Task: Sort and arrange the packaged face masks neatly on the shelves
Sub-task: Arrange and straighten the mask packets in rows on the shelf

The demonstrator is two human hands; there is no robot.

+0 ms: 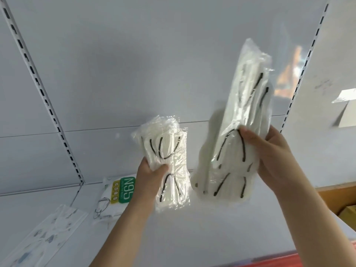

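Gripping one clear mask pack (169, 160) in your left hand (152, 174), thumb across; your right hand (269, 153) clutches the bigger stack (240, 132), both raised.

We face a pale grey-white back panel (134, 54) of a shelving unit, crossed by a thin horizontal seam. Slotted white uprights run along it, one on the left (41, 89) and one on the right (306, 60), both leaning inward in the wide-angle view. Below lies a flat white shelf (192, 228). A soft orange reflection (289, 74) glows on the glossy panel near the right upright. At far right we see a wooden edge (335, 189).
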